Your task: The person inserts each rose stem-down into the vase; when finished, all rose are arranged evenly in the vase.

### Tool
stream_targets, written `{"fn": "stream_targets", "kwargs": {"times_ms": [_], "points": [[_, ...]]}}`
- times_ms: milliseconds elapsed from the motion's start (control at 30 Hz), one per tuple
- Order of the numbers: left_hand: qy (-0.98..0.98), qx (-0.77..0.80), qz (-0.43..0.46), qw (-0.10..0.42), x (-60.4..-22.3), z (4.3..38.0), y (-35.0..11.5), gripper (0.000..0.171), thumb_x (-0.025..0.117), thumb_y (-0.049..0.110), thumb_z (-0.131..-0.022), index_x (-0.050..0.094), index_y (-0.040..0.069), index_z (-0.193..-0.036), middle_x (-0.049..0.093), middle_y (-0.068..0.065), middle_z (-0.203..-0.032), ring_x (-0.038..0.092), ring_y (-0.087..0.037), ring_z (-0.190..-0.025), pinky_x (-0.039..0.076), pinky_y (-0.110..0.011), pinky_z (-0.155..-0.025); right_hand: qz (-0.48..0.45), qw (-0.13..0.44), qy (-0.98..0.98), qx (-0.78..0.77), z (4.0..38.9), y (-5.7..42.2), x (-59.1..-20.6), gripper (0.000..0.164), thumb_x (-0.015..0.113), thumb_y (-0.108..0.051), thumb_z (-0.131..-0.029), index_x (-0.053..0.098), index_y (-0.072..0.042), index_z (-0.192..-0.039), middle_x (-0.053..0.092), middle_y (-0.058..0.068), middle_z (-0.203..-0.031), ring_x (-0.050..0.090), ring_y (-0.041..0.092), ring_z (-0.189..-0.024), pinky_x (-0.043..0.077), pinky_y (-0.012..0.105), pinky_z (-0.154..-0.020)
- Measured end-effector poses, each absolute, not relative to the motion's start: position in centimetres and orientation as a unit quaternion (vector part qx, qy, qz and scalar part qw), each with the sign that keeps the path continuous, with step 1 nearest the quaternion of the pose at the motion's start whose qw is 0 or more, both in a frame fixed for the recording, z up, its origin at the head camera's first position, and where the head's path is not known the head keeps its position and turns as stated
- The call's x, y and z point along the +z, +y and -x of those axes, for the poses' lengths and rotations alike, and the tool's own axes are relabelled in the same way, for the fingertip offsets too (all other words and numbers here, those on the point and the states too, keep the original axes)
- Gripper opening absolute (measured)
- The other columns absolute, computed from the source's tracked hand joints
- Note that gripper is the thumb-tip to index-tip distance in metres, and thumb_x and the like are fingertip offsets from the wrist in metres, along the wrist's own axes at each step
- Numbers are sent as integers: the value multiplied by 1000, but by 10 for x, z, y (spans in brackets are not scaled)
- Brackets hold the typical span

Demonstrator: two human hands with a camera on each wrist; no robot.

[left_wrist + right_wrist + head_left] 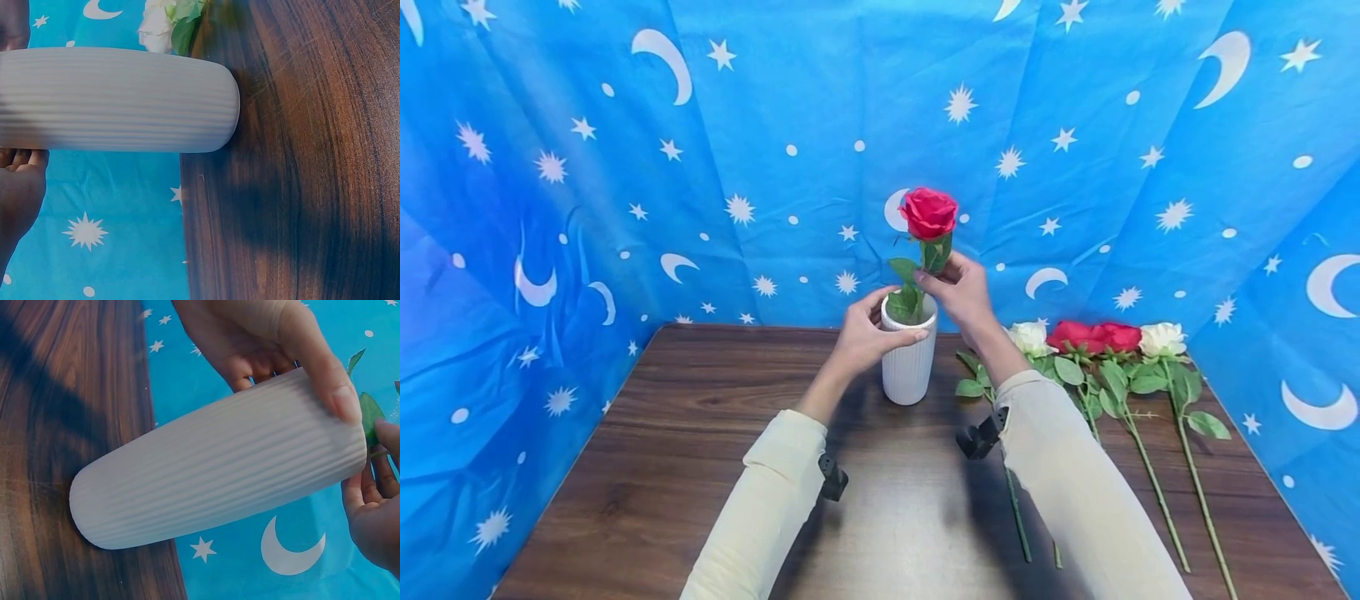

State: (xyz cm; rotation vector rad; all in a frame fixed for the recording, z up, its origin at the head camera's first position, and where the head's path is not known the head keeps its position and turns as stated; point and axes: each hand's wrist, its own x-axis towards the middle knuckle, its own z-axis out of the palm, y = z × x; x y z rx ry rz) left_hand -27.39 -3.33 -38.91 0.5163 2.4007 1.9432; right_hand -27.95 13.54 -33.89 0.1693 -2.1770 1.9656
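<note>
A white ribbed vase (907, 371) stands upright on the wooden table. My left hand (865, 333) grips it near the rim, thumb across the front, as the right wrist view also shows on the vase (219, 462). A red rose (929, 213) rises above the mouth, with its lower stem and a leaf inside the vase. Just above the rim, my right hand (964, 292) pinches the rose's stem among the leaves. The vase wall hides the stem's lower end. In the left wrist view, the base of the vase (200, 106) meets the tabletop.
To the right lie several loose roses on the table (700, 467), among them a white rose (1162, 340) and a red rose (1118, 337), stems toward the front edge. A blue cloth (820, 100) with moons and stars hangs behind and beside the table.
</note>
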Motion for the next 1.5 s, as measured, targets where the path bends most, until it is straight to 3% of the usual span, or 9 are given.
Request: {"fn": "stream_targets", "kwargs": {"times_ms": [233,467,567,800,967,1100,1200,1500], "points": [[763,623,-171,7,-390,274,-34,77,87,17,-79,52,7,-146,61,-13,-143,62,-27,-130,52,-44,-110,-72,94,-744,658,280,143,-338,37,69,-7,-93,62,4,-128,68,23,-127,64,1,-98,53,22,-94],[765,622,-168,3,-392,275,-33,75,87,18,-78,54,7,-144,62,-12,-141,63,-28,-128,52,-45,-110,-83,93,-741,660,271,156,-339,35,68,-7,-95,60,5,-126,69,-13,-99,67,-2,-92,55,17,-89],[766,621,-166,4,-392,275,-33,75,88,19,-78,54,8,-144,62,-12,-142,62,-27,-129,51,-44,-111,-88,97,-730,671,267,162,-340,33,68,-8,-95,60,6,-125,68,-21,-93,68,-4,-90,57,15,-86],[768,620,-160,1,-391,274,-33,74,88,22,-78,55,9,-143,64,-11,-139,64,-27,-126,51,-45,-111,-82,101,-718,684,259,172,-346,18,66,-9,-97,65,-8,-115,71,-21,-90,70,-4,-87,58,14,-82],[767,622,-159,0,-390,273,-33,73,89,22,-78,56,9,-142,66,-10,-136,64,-27,-124,52,-45,-110,-75,104,-707,695,256,179,-347,19,66,-13,-98,65,-7,-116,73,-21,-90,71,-2,-87,58,16,-81],[767,622,-158,0,-390,273,-33,74,89,21,-77,56,10,-142,66,-10,-136,64,-27,-124,52,-45,-110,-69,116,-702,700,254,187,-348,11,66,-13,-98,67,-19,-107,73,-20,-90,72,-1,-86,57,16,-79],[767,623,-157,0,-390,273,-33,73,89,21,-77,56,9,-142,66,-11,-135,64,-27,-124,52,-45,-110,-68,118,-702,699,251,194,-349,14,67,-13,-97,67,-27,-101,74,-20,-89,72,-1,-85,57,15,-78],[763,626,-161,-1,-391,274,-33,73,89,21,-78,56,9,-141,66,-11,-134,65,-26,-123,52,-44,-111,-77,105,-711,692,235,217,-355,14,63,-13,-100,67,-26,-102,75,-19,-92,72,-2,-86,57,15,-79]]}}
